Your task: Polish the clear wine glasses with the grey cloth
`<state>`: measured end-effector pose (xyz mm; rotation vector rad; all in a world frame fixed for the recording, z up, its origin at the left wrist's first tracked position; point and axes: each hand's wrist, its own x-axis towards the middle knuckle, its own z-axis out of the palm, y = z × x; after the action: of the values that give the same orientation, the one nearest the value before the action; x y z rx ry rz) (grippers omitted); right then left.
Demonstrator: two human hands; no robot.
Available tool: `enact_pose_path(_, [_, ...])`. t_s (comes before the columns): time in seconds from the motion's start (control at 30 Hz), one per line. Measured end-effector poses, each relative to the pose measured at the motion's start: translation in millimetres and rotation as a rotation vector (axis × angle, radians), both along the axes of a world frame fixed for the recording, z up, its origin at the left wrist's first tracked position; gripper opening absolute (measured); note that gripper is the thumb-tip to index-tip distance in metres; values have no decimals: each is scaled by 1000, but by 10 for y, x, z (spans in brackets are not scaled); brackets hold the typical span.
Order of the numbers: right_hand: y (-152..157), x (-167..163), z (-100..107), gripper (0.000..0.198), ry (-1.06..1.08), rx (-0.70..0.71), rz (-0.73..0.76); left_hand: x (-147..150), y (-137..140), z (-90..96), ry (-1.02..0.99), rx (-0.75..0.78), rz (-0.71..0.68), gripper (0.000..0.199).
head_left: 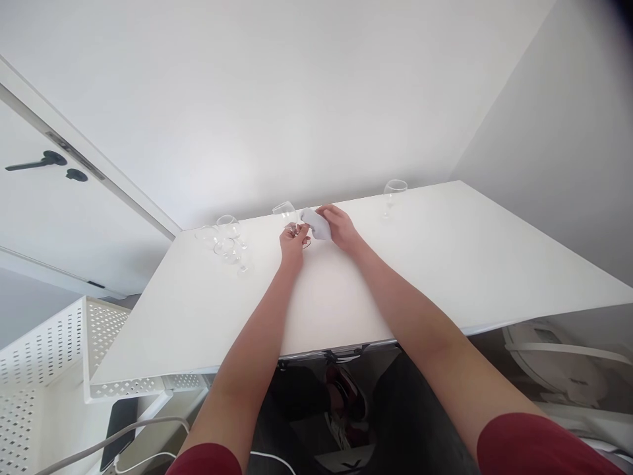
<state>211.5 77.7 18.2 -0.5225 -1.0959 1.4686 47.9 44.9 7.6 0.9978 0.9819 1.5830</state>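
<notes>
My left hand [293, 242] is closed around the stem of a wine glass [285, 212], which tilts to the left above the white table [336, 297]. In my right hand [339, 225] is a light grey cloth [317, 223], held beside the glass and close to my left fingers. Toward the left of the table stand several clear wine glasses [228, 227] in a tight group. Another wine glass [395, 188] stands upright by itself near the back edge, to the right of my hands.
Behind the table rises a white wall [297, 99]. At the left are a door handle [37, 160] and a white perforated rack [44, 346]. A cable [123, 432] runs at lower left. Under the table's right side sits a round white appliance [556, 369].
</notes>
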Motion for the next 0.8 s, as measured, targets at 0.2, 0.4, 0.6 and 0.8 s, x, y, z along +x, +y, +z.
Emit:
enact_pose_path(0.2, [145, 65, -91, 46, 101, -185, -182, -1, -12, 42, -56, 63, 15, 42])
enact_pose_path(0.4, [58, 59, -18, 32, 48, -270, -63, 5, -11, 55, -49, 73, 3, 48])
enact_pose_path(0.6, [-54, 35, 0, 23, -144, -245, 388, -31, 13, 66, -79, 147, 146, 49])
enact_pose_path(0.8, [-45, 56, 4, 24, -26, -205, 268, -62, 69, 21, -86, 101, 154, 49])
